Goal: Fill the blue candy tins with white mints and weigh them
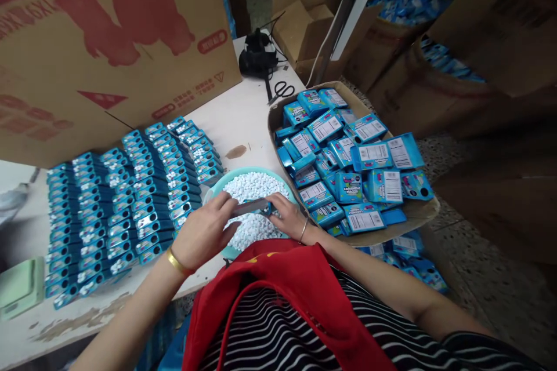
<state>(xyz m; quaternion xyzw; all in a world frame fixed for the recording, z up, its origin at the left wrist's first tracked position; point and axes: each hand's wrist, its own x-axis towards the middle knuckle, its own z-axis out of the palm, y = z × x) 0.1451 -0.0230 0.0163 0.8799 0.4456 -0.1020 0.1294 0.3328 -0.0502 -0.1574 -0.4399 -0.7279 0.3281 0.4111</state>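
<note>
Both hands clamp one blue box (253,206) over the basin (213,186) of white pellets (255,188): left hand (204,235) pinches its left end, right hand (287,217) its right end. The basin sits at the counter's (237,119) near edge, probably overhanging it a little. Rows of boxes (130,197) crowd close on the left, a carton (415,214) of flat packs (348,156) on the right. Bare counter opens beyond the basin toward the scissors (282,90).
</note>
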